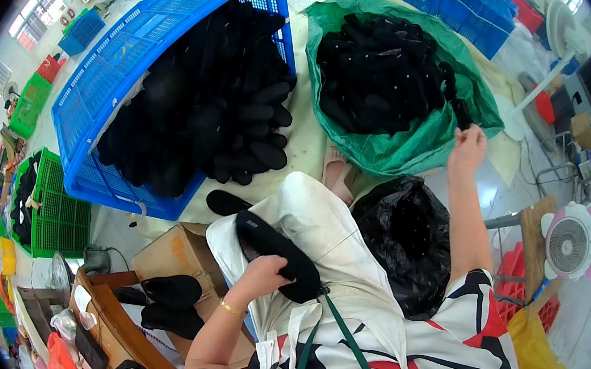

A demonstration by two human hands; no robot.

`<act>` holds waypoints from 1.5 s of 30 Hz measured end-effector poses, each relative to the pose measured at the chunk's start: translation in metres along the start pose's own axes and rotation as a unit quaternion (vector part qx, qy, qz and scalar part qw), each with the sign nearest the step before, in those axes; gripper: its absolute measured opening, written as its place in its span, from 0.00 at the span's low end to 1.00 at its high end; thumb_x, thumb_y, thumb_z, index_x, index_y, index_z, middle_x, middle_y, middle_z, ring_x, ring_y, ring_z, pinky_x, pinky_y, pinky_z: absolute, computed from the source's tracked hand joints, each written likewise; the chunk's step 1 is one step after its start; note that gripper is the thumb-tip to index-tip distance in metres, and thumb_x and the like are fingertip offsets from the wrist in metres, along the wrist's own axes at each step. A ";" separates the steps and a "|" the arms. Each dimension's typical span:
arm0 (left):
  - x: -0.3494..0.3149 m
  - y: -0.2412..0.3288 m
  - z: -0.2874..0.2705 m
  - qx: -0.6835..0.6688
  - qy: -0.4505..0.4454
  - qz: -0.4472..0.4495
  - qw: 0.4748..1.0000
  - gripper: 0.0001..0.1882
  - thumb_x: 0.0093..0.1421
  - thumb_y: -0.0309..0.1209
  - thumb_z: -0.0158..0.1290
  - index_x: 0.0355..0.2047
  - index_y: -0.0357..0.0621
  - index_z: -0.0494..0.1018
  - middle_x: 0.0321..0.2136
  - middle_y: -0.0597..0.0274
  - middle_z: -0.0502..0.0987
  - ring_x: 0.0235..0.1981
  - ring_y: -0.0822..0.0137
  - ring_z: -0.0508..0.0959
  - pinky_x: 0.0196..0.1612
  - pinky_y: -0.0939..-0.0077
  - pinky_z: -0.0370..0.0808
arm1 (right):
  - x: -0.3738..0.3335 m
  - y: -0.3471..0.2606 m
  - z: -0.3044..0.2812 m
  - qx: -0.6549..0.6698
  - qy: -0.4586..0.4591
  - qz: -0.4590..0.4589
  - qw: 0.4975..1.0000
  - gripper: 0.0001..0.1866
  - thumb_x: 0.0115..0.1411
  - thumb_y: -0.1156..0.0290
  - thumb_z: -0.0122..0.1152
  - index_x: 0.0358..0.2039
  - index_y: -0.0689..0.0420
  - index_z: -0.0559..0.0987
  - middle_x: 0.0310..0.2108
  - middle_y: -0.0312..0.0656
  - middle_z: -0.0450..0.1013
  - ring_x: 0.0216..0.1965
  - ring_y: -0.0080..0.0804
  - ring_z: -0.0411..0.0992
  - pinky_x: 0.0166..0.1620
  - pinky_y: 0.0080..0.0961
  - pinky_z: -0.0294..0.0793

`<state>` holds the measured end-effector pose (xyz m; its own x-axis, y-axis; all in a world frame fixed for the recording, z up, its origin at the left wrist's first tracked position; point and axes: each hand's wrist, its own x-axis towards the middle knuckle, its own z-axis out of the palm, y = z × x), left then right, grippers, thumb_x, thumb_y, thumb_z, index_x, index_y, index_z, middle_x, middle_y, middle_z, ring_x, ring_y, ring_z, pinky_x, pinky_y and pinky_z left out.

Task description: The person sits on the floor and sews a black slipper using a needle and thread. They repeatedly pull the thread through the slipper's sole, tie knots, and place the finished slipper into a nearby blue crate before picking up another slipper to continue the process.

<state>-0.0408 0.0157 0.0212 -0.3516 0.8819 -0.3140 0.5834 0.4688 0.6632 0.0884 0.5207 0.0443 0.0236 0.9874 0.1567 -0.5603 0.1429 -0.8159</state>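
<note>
My left hand [264,277] is closed on the near end of a black cloth shoe [279,250], which lies slantwise over the pale apron [335,222] on my lap. Stretched out to the right, my right hand [468,147] has its fingers pinched together at the near right rim of a large green sack [394,149]. Black pieces [377,77] fill that sack, and one dark piece [459,114] reaches almost to my right fingertips; whether they grip it or the sack's edge is unclear. Another black shoe-shaped piece [228,203] lies just beyond my lap.
A tilted blue crate [133,42] heaped with black shoe-shaped pieces [206,101] stands at the left. An open black plastic bag [430,291] is beside my right leg. Dark shoes [172,291] lie by a cardboard box [169,254]. A small fan [569,241] stands at the right.
</note>
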 end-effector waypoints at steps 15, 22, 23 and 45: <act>-0.030 0.011 0.047 0.202 0.322 0.067 0.922 0.14 0.49 0.31 0.65 0.36 0.43 0.76 0.33 0.57 0.77 0.35 0.56 0.77 0.37 0.64 0.75 | -0.004 -0.021 -0.113 -0.447 -0.045 -0.151 0.881 0.10 0.67 0.68 0.54 0.36 0.63 0.72 0.27 0.40 0.74 0.28 0.25 0.72 0.36 0.21 0.72; -0.042 0.005 0.057 -0.165 0.288 -0.108 0.937 0.11 0.56 0.29 0.62 0.38 0.40 0.76 0.31 0.55 0.76 0.27 0.59 0.76 0.30 0.71 0.73 | -0.105 0.029 -0.088 -0.269 -0.248 0.113 0.924 0.09 0.67 0.70 0.58 0.44 0.61 0.74 0.32 0.43 0.77 0.31 0.26 0.76 0.39 0.21 0.77; -0.044 0.007 0.056 -0.208 0.266 -0.130 0.932 0.11 0.57 0.28 0.61 0.39 0.39 0.77 0.30 0.55 0.76 0.27 0.59 0.76 0.30 0.72 0.72 | -0.134 0.028 -0.074 -0.246 -0.263 0.206 0.910 0.10 0.67 0.68 0.59 0.45 0.59 0.76 0.31 0.41 0.77 0.29 0.23 0.74 0.35 0.20 0.77; -0.048 -0.023 0.085 -0.628 0.197 -0.240 0.713 0.09 0.66 0.32 0.54 0.41 0.39 0.78 0.29 0.64 0.80 0.23 0.77 0.75 0.24 0.86 0.71 | -0.362 -0.009 -0.009 -0.336 -0.683 0.217 0.611 0.09 0.62 0.69 0.56 0.41 0.56 0.79 0.25 0.47 0.77 0.25 0.42 0.76 0.30 0.31 0.74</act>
<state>0.0253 -0.0330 -0.0365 -0.6133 0.4352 -0.6592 -0.7036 0.0782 0.7063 0.0923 0.1626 -0.0097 -0.9770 0.0293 -0.2112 0.2086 0.3360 -0.9185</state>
